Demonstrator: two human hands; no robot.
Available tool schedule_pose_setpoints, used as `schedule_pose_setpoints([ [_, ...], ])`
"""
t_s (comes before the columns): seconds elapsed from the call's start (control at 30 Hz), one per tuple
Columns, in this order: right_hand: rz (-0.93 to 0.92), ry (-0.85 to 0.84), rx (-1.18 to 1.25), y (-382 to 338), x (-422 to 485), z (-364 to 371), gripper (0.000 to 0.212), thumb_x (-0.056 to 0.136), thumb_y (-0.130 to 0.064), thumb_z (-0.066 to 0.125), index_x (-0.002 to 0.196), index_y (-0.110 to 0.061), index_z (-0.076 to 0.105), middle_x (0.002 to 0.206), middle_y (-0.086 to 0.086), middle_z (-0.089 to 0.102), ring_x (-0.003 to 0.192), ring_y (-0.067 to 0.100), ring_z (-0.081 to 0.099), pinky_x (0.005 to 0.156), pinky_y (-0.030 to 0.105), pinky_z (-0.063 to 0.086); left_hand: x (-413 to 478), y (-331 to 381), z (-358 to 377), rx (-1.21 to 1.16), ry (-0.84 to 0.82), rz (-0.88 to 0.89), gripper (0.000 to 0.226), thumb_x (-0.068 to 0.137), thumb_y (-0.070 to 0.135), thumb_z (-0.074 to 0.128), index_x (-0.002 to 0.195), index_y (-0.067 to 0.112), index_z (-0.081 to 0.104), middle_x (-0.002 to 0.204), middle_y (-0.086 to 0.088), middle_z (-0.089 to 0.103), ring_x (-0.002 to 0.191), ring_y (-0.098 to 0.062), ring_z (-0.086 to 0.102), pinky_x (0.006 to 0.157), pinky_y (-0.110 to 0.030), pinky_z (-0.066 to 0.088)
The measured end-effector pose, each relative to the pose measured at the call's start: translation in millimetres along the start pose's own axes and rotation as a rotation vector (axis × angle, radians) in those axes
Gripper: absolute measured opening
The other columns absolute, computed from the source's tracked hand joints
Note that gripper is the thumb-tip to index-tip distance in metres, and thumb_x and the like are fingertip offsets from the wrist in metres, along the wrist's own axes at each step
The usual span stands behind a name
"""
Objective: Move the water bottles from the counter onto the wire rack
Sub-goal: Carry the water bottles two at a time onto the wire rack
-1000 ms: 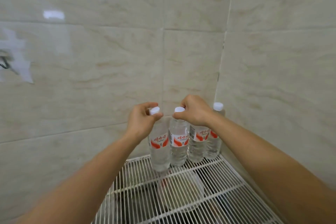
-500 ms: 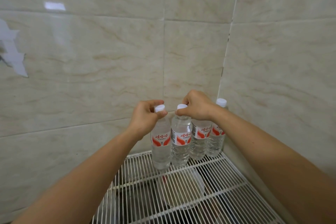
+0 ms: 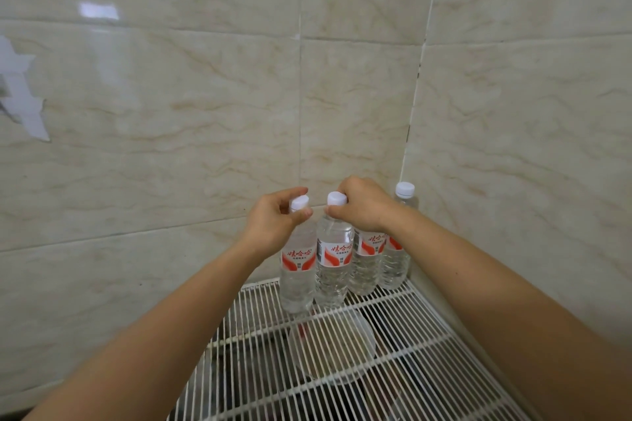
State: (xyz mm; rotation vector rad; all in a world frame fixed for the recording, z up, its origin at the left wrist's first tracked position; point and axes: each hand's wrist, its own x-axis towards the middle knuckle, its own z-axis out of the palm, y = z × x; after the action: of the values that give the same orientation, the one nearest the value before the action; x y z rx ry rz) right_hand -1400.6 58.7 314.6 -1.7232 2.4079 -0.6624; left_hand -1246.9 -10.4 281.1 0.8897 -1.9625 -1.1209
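Observation:
Several clear water bottles with red and white labels and white caps stand upright in a row at the back of the white wire rack (image 3: 403, 352), in the tiled corner. My left hand (image 3: 273, 222) pinches the neck of the leftmost bottle (image 3: 297, 270) just under its cap. My right hand (image 3: 362, 205) grips the neck of the second bottle (image 3: 333, 267). A third bottle (image 3: 367, 263) stands behind my right wrist, its cap hidden. The fourth bottle (image 3: 396, 260) stands free against the right wall.
Beige marble-look tiled walls (image 3: 205, 113) close the rack in at the back and right. Under the rack's wires lies a round translucent container (image 3: 331, 345) among dark objects. A torn white paper scrap (image 3: 24, 96) sticks to the left wall.
Both hands stay on the bottle necks. The leftmost bottle has come upright and sits close against the second bottle.

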Motion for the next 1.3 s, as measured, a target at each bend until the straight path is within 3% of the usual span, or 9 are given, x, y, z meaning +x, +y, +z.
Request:
schedule_pose_setpoints([
  [0.2, 0.002, 0.031, -0.018, -3, -7, 7, 0.024, 0.088, -0.032, 0.062, 0.082, -0.011, 0.053, 0.081, 0.005, 0.058, 0.076, 0.024, 0.057, 0.059, 0.032, 0.041, -8, 2, 2, 0.051, 0.01, 0.027, 0.05, 0.091, 0.022, 0.059, 0.139, 0.023, 0.045, 0.14, -0.006, 0.053, 0.128, -0.022, 0.049, 0.107, -0.044, 0.042],
  [0.33, 0.015, 0.032, -0.045, -6, -16, 10, 0.023, 0.087, -0.031, 0.06, 0.099, -0.013, 0.054, 0.106, 0.009, 0.06, 0.094, 0.027, 0.058, 0.078, 0.04, 0.051, -17, 1, -3, 0.091, 0.006, 0.049, 0.053, 0.094, 0.025, 0.055, 0.144, 0.022, 0.037, 0.146, -0.004, 0.046, 0.133, -0.02, 0.044, 0.109, -0.041, 0.039],
  [0.4, -0.01, 0.065, -0.094, -12, -22, 9, 0.041, 0.089, -0.032, 0.059, 0.125, -0.013, 0.051, 0.129, 0.009, 0.051, 0.117, 0.028, 0.049, 0.094, 0.043, 0.046, -26, -2, -10, 0.13, 0.026, 0.057, 0.052, 0.095, 0.028, 0.052, 0.144, 0.022, 0.037, 0.146, -0.002, 0.046, 0.133, -0.02, 0.044, 0.107, -0.037, 0.039],
  [0.47, -0.048, 0.135, -0.098, -23, -29, 8, 0.054, 0.091, -0.032, 0.056, 0.14, -0.012, 0.041, 0.14, 0.008, 0.044, 0.13, 0.026, 0.039, 0.101, 0.043, 0.042, -36, -6, -20, 0.154, 0.048, 0.064, 0.049, 0.095, 0.027, 0.051, 0.143, 0.022, 0.039, 0.146, -0.002, 0.046, 0.133, -0.02, 0.044, 0.105, -0.035, 0.038],
  [0.7, -0.28, 0.252, -0.072, -108, -52, 38, 0.041, 0.093, -0.029, 0.05, 0.13, -0.011, 0.05, 0.133, 0.006, 0.051, 0.126, 0.023, 0.038, 0.103, 0.037, 0.035, -92, -23, -94, 0.402, 0.189, 0.084, 0.042, 0.097, 0.027, 0.047, 0.139, 0.02, 0.046, 0.143, 0.001, 0.049, 0.134, -0.016, 0.042, 0.109, -0.028, 0.031],
  [1.03, -0.486, -0.096, -0.025, -299, -145, 193, 0.048, 0.092, -0.033, 0.05, 0.135, -0.01, 0.045, 0.138, 0.008, 0.047, 0.131, 0.025, 0.037, 0.108, 0.038, 0.034, -276, -107, -278, 0.578, 0.356, -0.149, 0.041, 0.098, 0.023, 0.044, 0.139, 0.015, 0.044, 0.144, -0.003, 0.047, 0.133, -0.018, 0.043, 0.107, -0.024, 0.031],
  [1.2, -0.594, -0.27, -0.008, -422, -230, 277, 0.05, 0.094, -0.032, 0.05, 0.138, -0.009, 0.041, 0.139, 0.012, 0.045, 0.131, 0.027, 0.036, 0.107, 0.038, 0.035, -414, -163, -381, 0.688, 0.433, -0.361, 0.046, 0.096, 0.026, 0.045, 0.141, 0.015, 0.041, 0.143, -0.006, 0.048, 0.131, -0.022, 0.045, 0.105, -0.031, 0.037],
  [1.3, -0.677, -0.329, 0.035, -502, -283, 314, 0.048, 0.095, -0.033, 0.05, 0.136, -0.009, 0.043, 0.137, 0.012, 0.046, 0.129, 0.027, 0.04, 0.105, 0.037, 0.038, -495, -179, -442, 0.761, 0.489, -0.482, 0.048, 0.096, 0.029, 0.042, 0.142, 0.016, 0.038, 0.148, -0.008, 0.04, 0.137, -0.024, 0.036, 0.111, -0.035, 0.034],
])
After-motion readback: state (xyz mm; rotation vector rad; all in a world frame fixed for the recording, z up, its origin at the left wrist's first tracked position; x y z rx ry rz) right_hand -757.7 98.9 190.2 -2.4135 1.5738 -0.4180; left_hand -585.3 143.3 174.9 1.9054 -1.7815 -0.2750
